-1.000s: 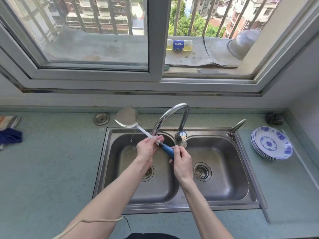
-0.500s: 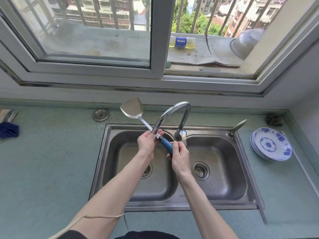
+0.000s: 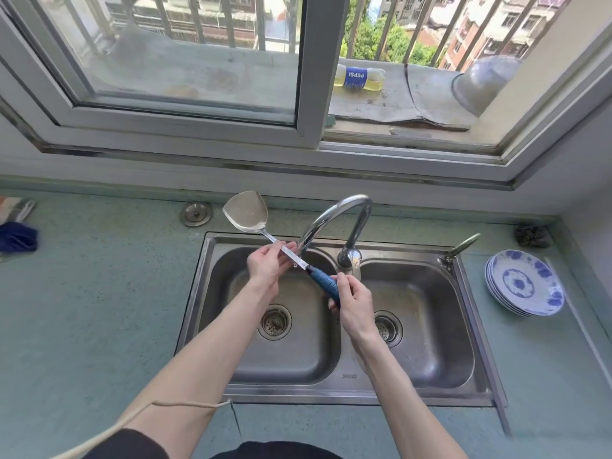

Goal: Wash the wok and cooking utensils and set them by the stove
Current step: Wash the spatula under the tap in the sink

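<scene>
A steel spatula point(image 3: 246, 212) with a blue-wrapped handle is held slantwise over the left basin of the double sink point(image 3: 212, 293), its blade up at the far left. My left hand point(image 3: 268, 265) holds the bare metal shaft just under the faucet spout point(image 3: 334, 215). My right hand point(image 3: 352, 301) grips the blue handle end lower down. No water stream is visible. No wok is in view.
A stack of blue-and-white plates point(image 3: 525, 286) sits right of the sink, with a dark scrubber point(image 3: 531, 235) behind it. A round metal cap point(image 3: 196, 213) lies on the green counter at back left, a blue cloth point(image 3: 16, 236) at far left. The window sill runs behind.
The spatula and both hands have risen slightly, the blade tipping further back; my left hand has slid a little along the shaft toward the blade.
</scene>
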`<state>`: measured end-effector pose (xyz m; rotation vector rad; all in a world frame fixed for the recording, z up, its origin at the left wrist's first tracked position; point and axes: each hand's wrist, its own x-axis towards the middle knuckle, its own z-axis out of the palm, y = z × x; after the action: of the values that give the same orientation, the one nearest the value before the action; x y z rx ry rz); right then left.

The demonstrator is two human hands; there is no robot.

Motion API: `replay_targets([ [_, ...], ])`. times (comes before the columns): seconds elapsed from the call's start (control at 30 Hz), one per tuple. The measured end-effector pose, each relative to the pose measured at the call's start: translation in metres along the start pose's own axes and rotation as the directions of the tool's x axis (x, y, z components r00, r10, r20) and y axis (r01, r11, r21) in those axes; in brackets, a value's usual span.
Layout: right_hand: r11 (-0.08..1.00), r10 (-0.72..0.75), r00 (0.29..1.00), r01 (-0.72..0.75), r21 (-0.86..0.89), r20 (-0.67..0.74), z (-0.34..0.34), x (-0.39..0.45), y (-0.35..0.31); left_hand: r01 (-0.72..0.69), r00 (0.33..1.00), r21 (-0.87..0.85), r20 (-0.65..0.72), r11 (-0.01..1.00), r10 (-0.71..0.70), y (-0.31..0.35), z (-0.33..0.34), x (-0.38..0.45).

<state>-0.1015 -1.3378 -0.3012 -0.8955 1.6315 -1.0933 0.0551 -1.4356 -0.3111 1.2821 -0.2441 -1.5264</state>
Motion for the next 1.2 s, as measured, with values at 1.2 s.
replay_targets([
  [1.2, 0.898, 0.011, 1.000, -0.010, -0.439, 0.000, -0.122, -0.070, -0.050, -0.142, 0.990, 0.494, 0.090, 0.858, 0.112, -0.019, -0.013, -0.001],
])
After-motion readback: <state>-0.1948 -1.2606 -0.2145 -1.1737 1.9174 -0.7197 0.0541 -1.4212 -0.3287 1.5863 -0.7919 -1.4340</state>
